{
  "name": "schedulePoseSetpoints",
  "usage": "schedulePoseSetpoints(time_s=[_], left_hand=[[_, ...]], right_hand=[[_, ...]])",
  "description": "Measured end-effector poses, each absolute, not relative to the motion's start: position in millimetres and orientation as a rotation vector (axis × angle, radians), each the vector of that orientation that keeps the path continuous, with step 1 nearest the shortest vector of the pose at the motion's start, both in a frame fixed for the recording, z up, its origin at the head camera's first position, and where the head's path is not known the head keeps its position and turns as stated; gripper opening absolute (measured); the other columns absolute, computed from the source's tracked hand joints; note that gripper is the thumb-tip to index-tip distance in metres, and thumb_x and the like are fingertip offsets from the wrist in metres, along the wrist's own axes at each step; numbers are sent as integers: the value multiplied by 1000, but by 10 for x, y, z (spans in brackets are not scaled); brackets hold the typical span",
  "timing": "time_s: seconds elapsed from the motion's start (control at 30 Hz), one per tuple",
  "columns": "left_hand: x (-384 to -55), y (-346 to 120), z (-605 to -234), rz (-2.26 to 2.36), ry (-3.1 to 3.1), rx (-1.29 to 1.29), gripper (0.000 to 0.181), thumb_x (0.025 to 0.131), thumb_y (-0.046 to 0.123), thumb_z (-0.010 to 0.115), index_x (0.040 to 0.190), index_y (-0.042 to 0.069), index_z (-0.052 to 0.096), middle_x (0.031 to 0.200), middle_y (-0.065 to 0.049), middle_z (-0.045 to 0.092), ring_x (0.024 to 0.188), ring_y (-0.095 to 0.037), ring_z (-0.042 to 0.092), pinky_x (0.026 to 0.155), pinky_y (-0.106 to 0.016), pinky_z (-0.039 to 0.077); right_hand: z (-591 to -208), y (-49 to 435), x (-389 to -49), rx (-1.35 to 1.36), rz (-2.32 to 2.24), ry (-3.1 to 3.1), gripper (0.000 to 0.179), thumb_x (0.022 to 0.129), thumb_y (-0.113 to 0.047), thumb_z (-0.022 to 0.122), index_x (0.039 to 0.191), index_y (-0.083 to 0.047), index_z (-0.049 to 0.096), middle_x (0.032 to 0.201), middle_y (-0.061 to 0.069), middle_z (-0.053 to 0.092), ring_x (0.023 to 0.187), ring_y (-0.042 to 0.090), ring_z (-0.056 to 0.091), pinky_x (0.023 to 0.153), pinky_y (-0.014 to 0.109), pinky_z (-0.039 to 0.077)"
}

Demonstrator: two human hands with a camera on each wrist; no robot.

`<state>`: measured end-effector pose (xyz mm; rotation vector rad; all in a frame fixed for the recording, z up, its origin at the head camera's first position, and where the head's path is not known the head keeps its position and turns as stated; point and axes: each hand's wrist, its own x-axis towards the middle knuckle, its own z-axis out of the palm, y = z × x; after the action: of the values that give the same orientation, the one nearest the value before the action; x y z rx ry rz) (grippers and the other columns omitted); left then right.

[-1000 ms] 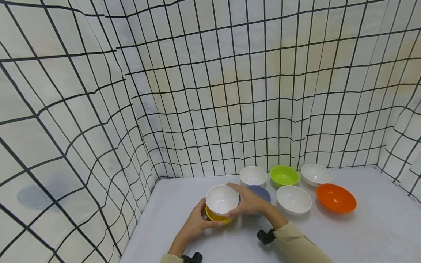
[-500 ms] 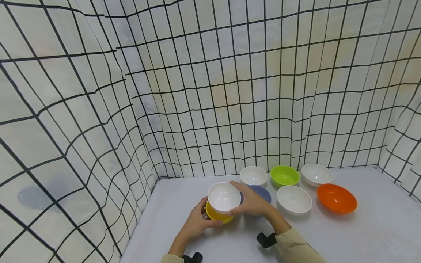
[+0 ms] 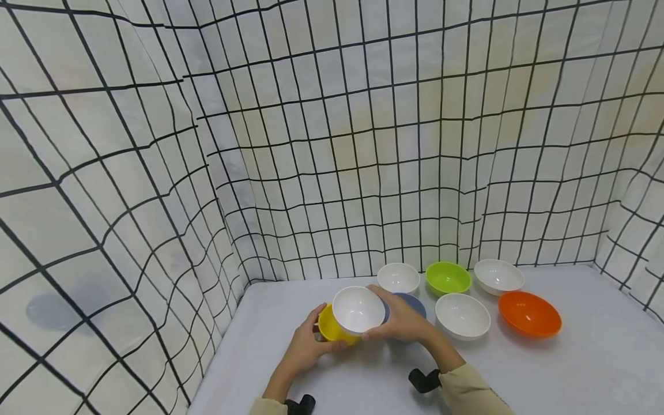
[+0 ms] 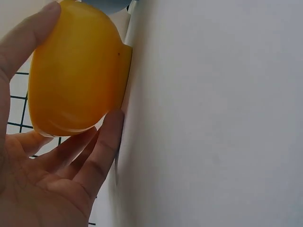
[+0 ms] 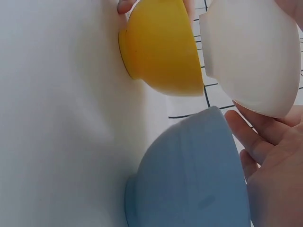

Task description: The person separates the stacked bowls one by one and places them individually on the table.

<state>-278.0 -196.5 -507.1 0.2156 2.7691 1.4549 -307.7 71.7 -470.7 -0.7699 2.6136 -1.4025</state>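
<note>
My left hand [image 3: 305, 347] grips a yellow bowl [image 3: 332, 327] at its side, thumb at the front and fingers behind. In the left wrist view the bowl's foot is right at the white tabletop. My right hand [image 3: 398, 320] holds a small white bowl [image 3: 358, 311] by its rim and side, above the yellow one and to its right. In the right wrist view a gap shows between the white bowl's foot [image 5: 206, 47] and the yellow rim. Close below my right hand a blue bowl [image 5: 194, 175] stands upright, partly hidden by that hand in the head view.
Behind stand a white bowl [image 3: 398, 278], a green bowl [image 3: 448, 278] and another white bowl [image 3: 498, 276]. Farther right are a white bowl [image 3: 463, 316] and an orange bowl [image 3: 529, 314]. Grid-lined walls [image 3: 332, 144] enclose the table [image 3: 586, 357].
The white bowl has shifted right with my right hand, uncovering more of the yellow bowl. The yellow bowl has moved slightly up and left in the head view.
</note>
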Motion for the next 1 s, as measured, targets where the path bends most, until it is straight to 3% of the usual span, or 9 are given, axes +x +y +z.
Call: schedulePoseSetpoints(time_s=[0.23,0.37,0.63,0.83,1.0], left_hand=[[-2897,-2002,-5063,1416,2831,147,108,74,55,88,160,18,34,142,-10,58,115,-22,59,101,-50,57],[-3011,-2028,-5065,1404,2841,119,104,77,50,87,160,20,33,138,-10,59,109,-20,59,98,-44,58],[-3284,-2060,-5068,1414,2794,96,94,86,32,83,162,23,28,128,-13,61,87,-19,60,71,-30,60],[-3434,-2033,-5058,1386,2785,43,93,89,31,80,163,26,24,107,-11,61,77,-20,57,65,-28,56],[-3532,-2031,-5053,1462,2716,35,94,90,27,79,164,24,21,101,-11,58,76,-20,56,64,-26,55]], right_hand=[[-4696,755,-3073,-765,-1398,2626,111,68,-50,92,157,-13,38,155,13,50,132,34,53,109,64,46],[-4687,765,-3061,-772,-1394,2622,110,67,-50,92,157,-14,39,153,13,52,131,34,54,107,64,48],[-4729,728,-3056,-835,-1348,2648,112,65,-52,93,156,-13,41,157,12,48,140,37,50,111,64,45],[-4739,670,-3035,-864,-1334,2640,114,64,-51,94,155,-9,41,158,13,47,144,37,46,115,64,41],[-4736,626,-3017,-888,-1281,2694,113,64,-54,93,154,-7,43,157,13,48,141,36,47,113,65,43]])
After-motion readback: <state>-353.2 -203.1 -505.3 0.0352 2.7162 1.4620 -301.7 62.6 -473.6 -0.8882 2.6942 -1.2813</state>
